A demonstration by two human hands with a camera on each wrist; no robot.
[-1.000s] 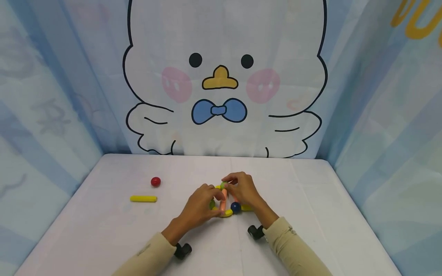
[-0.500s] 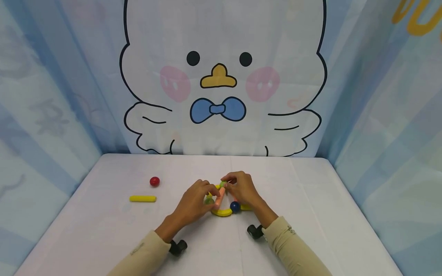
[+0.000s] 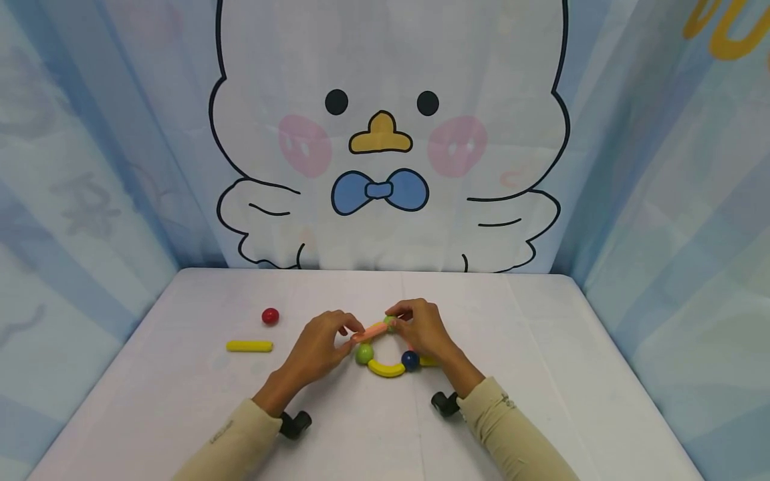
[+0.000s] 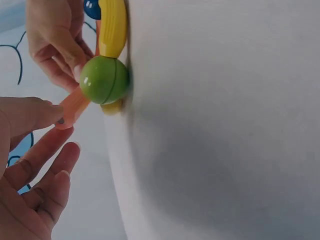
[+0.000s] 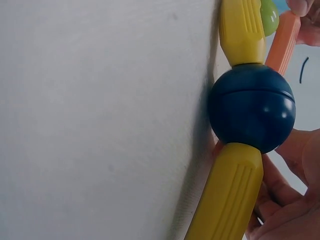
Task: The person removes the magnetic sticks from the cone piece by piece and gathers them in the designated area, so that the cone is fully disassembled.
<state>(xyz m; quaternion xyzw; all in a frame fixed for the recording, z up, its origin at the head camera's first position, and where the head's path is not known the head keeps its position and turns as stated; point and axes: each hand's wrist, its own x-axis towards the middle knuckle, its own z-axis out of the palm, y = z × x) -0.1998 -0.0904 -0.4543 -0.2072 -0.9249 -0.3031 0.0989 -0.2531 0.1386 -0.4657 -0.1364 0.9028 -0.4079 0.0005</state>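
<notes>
In the head view my left hand (image 3: 319, 347) pinches the left end of an orange rod (image 3: 369, 332) between thumb and finger. The rod's other end meets the far green ball (image 3: 390, 323), which my right hand (image 3: 424, 329) holds in its fingers. A nearer green ball (image 3: 363, 354) joins a curved yellow rod (image 3: 386, 369), and that one reaches a dark blue ball (image 3: 410, 361). In the right wrist view a straight yellow rod (image 5: 227, 195) also meets the blue ball. A second orange rod is mostly hidden by my right hand.
On the white tabletop (image 3: 150, 401), left of the joined pieces, lie a loose yellow rod (image 3: 249, 346) and a red ball (image 3: 271, 316). A printed cloth (image 3: 385, 234) hangs behind the table, with curtains at both sides.
My left hand has moved left, swinging the orange rod's near end leftward and away from me, past the nearer green ball. My right hand has stayed at the far green ball.
</notes>
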